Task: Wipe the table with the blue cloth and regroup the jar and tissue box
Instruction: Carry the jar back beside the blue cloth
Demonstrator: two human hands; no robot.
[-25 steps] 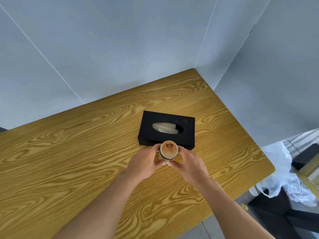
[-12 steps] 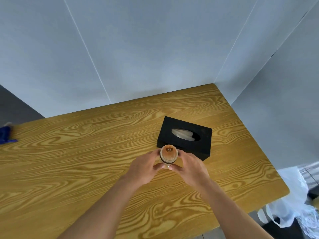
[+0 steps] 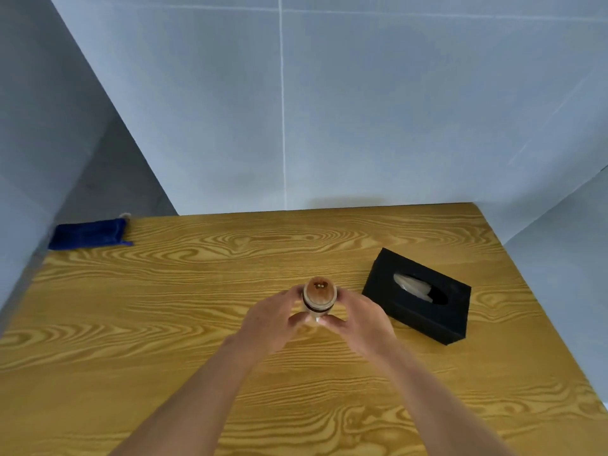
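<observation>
A small jar (image 3: 319, 297) with a round wooden lid is upright near the middle of the wooden table (image 3: 164, 324). My left hand (image 3: 276, 319) grips it from the left and my right hand (image 3: 358, 319) from the right. The jar's lower part is hidden by my fingers, so I cannot tell whether it touches the table. A black tissue box (image 3: 418, 296) with a white tissue in its slot lies to the right of the jar, apart from it. The folded blue cloth (image 3: 88, 233) lies at the table's far left corner.
Pale grey wall panels (image 3: 329, 110) close off the table at the back and on both sides. The table's right edge runs diagonally down the right of the view.
The jar, held in both hands, has moved left, away from the tissue box it stood against. The view has swung left, so the blue cloth now shows in full.
</observation>
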